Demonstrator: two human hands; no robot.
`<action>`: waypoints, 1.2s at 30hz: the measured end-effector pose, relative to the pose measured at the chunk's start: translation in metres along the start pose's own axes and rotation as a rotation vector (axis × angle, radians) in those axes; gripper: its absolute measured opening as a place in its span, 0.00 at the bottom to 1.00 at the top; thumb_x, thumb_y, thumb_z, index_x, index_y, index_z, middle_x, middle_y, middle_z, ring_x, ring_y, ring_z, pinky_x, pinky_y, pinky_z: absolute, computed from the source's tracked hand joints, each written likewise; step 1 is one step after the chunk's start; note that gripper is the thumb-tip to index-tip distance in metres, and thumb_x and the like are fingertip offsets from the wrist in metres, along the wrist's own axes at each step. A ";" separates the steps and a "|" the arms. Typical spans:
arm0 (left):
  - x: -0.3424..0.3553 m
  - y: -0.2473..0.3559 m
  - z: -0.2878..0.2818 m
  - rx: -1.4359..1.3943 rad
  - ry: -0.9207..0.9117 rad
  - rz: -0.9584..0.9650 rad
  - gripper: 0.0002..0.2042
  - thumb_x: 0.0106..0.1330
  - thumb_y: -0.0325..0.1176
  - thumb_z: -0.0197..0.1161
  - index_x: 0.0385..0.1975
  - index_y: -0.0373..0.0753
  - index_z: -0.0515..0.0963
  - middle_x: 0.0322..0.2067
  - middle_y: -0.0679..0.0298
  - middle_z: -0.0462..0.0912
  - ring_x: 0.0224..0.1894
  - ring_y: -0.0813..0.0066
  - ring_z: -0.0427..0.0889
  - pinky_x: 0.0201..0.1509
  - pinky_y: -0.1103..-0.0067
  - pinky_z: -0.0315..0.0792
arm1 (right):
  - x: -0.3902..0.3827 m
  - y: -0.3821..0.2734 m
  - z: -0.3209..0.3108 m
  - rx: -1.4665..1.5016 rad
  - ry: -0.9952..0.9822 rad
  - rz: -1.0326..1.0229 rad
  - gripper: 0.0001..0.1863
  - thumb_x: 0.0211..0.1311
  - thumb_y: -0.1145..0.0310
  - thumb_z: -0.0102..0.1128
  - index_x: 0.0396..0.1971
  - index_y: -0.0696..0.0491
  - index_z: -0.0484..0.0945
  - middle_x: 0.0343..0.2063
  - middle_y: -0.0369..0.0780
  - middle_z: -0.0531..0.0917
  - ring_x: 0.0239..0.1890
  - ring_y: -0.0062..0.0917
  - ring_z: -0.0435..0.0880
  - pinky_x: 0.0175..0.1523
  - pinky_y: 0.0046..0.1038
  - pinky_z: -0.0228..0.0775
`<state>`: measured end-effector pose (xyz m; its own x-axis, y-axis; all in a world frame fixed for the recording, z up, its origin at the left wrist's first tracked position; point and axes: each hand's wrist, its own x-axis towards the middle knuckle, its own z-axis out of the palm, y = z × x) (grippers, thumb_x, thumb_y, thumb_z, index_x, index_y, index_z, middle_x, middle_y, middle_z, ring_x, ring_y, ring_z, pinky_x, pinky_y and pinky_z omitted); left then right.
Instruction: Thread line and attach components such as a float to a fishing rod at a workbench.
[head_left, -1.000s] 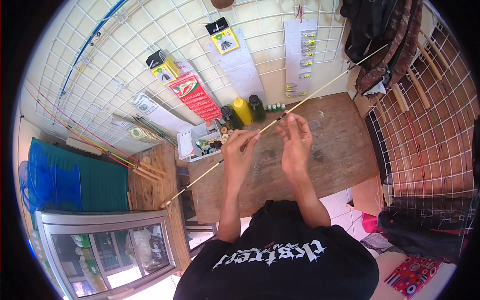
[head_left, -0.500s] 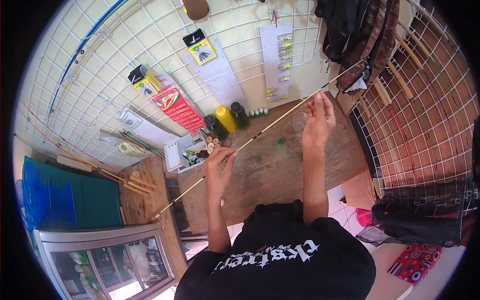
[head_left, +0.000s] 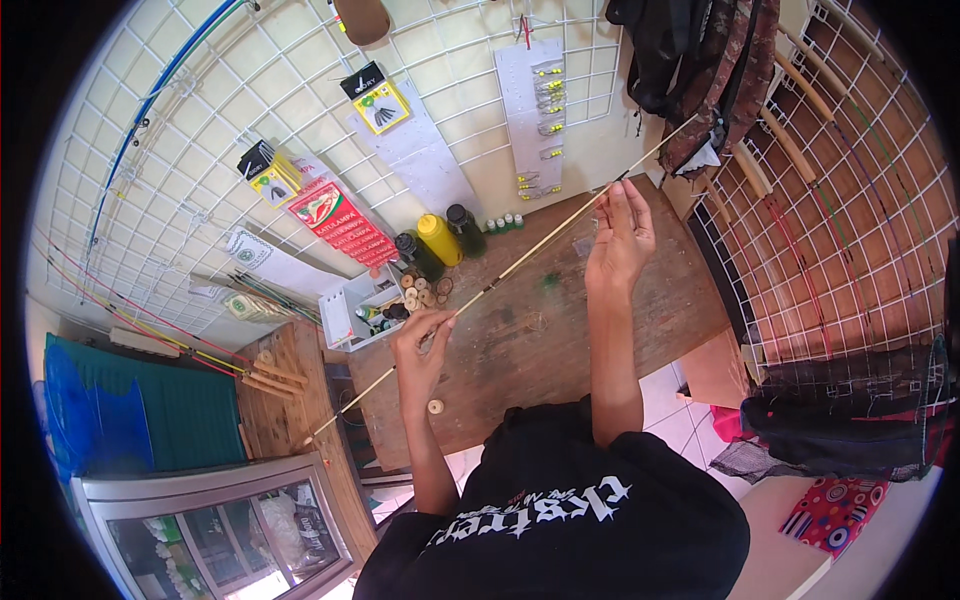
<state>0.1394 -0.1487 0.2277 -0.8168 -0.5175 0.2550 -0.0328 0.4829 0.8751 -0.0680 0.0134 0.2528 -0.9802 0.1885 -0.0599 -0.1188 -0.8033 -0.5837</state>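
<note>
A long, thin cream rod (head_left: pixel 540 247) with short dark bands runs diagonally from lower left to upper right, held over the wooden table (head_left: pixel 540 360). My left hand (head_left: pixel 425 345) is closed on its lower part, pinching it between thumb and fingers. My right hand (head_left: pixel 620 228) grips it farther up, near a dark section, with the fingertips. A small wooden disc (head_left: pixel 435 407) lies beside my left forearm. Behind my left hand are a white divided box (head_left: pixel 338 322) of small items and several wooden rings (head_left: pixel 420 296).
Dark and yellow bottles (head_left: pixel 437 240) and small vials (head_left: pixel 505 222) stand at the back. Wire grids (head_left: pixel 820 260) carry packets and rods. Black and camouflage bags (head_left: pixel 720 90) hang at the upper right. A glass display case (head_left: pixel 210 540) and blue net-like item (head_left: pixel 90 410) are at left.
My right hand has slid up and rightward along the rod, so my hands are farther apart; both still hold it. The view has shifted, with the surroundings now lower and more leftward.
</note>
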 end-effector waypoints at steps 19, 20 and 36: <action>0.000 -0.009 -0.001 -0.024 -0.044 -0.035 0.06 0.62 0.22 0.60 0.37 0.29 0.80 0.32 0.63 0.77 0.28 0.83 0.73 0.31 0.86 0.68 | 0.004 0.008 -0.010 0.136 -0.018 0.042 0.15 0.59 0.77 0.61 0.45 0.60 0.72 0.35 0.40 0.80 0.37 0.21 0.80 0.48 0.22 0.75; 0.000 -0.009 -0.001 -0.024 -0.044 -0.035 0.06 0.62 0.22 0.60 0.37 0.29 0.80 0.32 0.63 0.77 0.28 0.83 0.73 0.31 0.86 0.68 | 0.004 0.008 -0.010 0.137 -0.018 0.047 0.15 0.59 0.77 0.61 0.45 0.60 0.72 0.35 0.40 0.80 0.37 0.21 0.80 0.48 0.22 0.75; -0.001 -0.015 0.000 -0.009 -0.057 -0.023 0.07 0.61 0.22 0.61 0.37 0.31 0.81 0.30 0.65 0.76 0.27 0.84 0.72 0.30 0.86 0.67 | 0.015 0.001 -0.015 0.116 -0.087 0.117 0.13 0.59 0.75 0.62 0.43 0.60 0.75 0.33 0.37 0.80 0.34 0.19 0.79 0.47 0.23 0.74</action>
<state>0.1409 -0.1552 0.2141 -0.8473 -0.4875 0.2110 -0.0475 0.4650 0.8840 -0.0808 0.0242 0.2392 -0.9978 0.0448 -0.0487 -0.0160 -0.8774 -0.4796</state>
